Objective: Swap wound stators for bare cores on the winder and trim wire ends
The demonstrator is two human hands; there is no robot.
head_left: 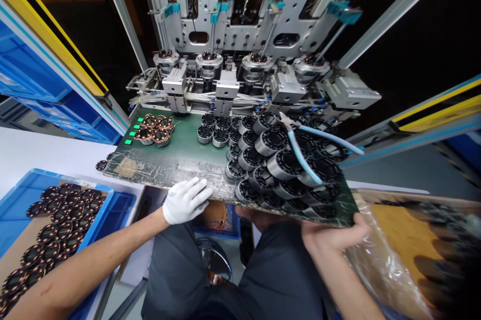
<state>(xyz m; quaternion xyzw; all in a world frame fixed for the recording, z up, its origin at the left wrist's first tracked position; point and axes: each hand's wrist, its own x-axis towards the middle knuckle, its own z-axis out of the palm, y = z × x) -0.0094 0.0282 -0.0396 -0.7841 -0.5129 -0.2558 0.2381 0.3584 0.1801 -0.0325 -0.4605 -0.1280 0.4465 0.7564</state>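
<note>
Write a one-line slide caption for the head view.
Gloved left hand at the near edge of a green worktop, bare right hand by its corner, blue-handled pliers lying atop metal rings.

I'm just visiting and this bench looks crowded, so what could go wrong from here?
The pliers lie on top of the closely packed metal rings, so a knock might make them slide off. Some rings sit near the front edge of the green work surface; with the right hand at that edge, a bump could perhaps tip one over. Loose wire ends stick out from the copper-wound rings and might snag or bend.
</note>
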